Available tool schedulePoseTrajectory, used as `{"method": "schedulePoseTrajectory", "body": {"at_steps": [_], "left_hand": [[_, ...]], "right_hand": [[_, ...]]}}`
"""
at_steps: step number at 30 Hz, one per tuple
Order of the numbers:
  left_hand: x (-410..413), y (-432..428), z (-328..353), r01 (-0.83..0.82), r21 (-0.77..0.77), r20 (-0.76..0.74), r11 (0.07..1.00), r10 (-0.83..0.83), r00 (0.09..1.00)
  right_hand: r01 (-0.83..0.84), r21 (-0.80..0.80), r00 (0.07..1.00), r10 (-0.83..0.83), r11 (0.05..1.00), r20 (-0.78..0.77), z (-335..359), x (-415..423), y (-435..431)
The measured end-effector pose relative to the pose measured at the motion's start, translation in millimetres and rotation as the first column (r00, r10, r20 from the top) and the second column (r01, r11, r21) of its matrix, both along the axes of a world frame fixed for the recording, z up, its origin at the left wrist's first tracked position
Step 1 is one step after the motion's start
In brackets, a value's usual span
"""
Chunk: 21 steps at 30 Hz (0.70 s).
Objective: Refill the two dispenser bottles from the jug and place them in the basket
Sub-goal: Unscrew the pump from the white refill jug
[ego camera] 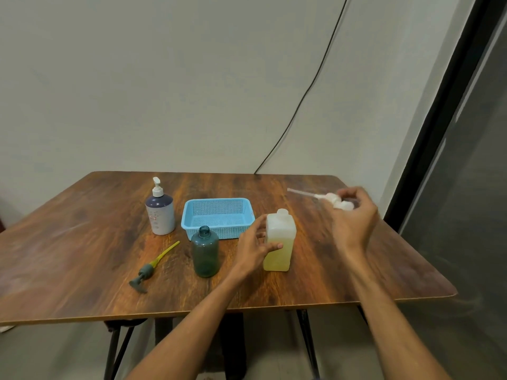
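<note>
The wooden table [82, 242] before me fills the lower half of the frame. Left of centre on it stands a white-and-navy pump bottle [160, 212], upright. Just right of that sits the light blue basket [219, 231], and just in front of its near wall a teal bottle [205, 256] stands with its neck open. At lower left a grey pump [149, 270] with a yellow tube lies flat. Right of centre stands a square translucent bottle [285, 253], part full of yellowish liquid.
</note>
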<state>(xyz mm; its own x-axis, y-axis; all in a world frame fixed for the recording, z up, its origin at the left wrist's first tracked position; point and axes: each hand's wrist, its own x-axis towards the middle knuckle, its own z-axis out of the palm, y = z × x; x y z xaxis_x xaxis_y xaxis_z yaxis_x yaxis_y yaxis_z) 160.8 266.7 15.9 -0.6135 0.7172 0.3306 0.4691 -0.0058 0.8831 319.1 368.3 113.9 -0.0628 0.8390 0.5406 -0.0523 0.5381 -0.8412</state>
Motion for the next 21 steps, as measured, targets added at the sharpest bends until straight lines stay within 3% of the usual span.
{"method": "schedulePoseTrajectory", "body": {"at_steps": [5,9,13,21], "left_hand": [[0,0,0,-0.003,0.001,-0.003,1.000,0.003,1.000],[-1,2,-3,-0.020,-0.006,-0.017,1.000,0.020,1.000],[-1,3,-5,-0.023,-0.009,-0.025,1.000,0.023,0.999],[1,3,-6,-0.034,-0.009,-0.022,0.999,0.034,0.999]], "right_hand": [[0.111,-0.030,0.981,-0.105,0.993,0.163,-85,-12,1],[0.218,0.056,0.881,-0.221,0.974,0.417,-126,-12,0],[0.197,0.047,0.782,-0.186,0.979,0.595,-150,-12,6],[0.130,0.048,0.700,-0.126,0.990,0.703,-145,-14,0]]}}
